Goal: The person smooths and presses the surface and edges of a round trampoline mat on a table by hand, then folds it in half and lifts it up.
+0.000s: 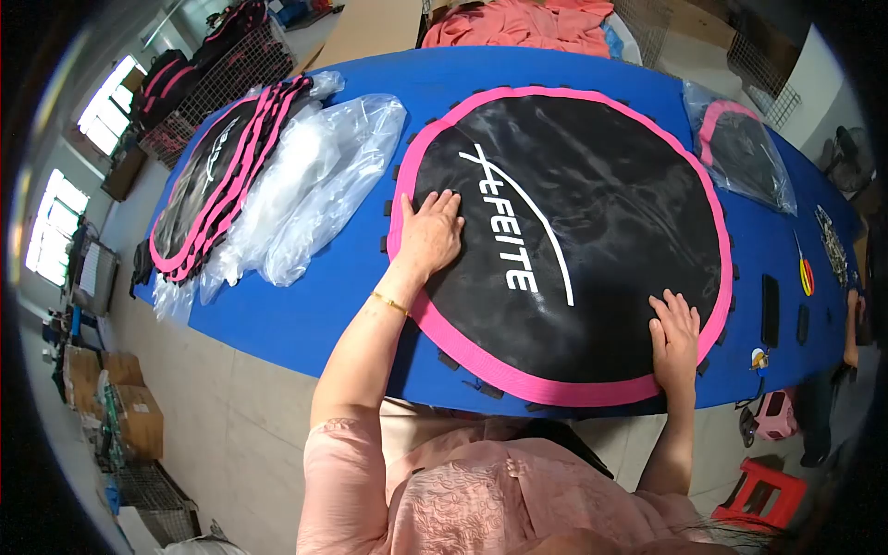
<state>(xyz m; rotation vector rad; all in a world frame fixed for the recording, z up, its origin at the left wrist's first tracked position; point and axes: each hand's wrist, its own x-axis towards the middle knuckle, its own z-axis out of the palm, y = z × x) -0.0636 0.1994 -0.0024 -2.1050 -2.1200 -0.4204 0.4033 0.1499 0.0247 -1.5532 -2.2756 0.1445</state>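
A round black mat (610, 222) with a pink rim and white lettering lies flat on the blue table (268, 324). My left hand (432, 231) rests palm down on the mat's left edge, fingers on the black fabric and holding nothing. Near the lower right rim, my right hand (675, 338) lies on the same mat with its fingers spread, also holding nothing. Small black tabs stick out around the rim.
Left of the mat are clear plastic bags (319, 185) and a stack of similar pink-rimmed mats (208, 180). A bagged piece (740, 148) lies at the back right. Black strips (770, 310) and a red-yellow tool (807, 276) lie at the right. A co-worker's arm (851, 328) shows at the far right.
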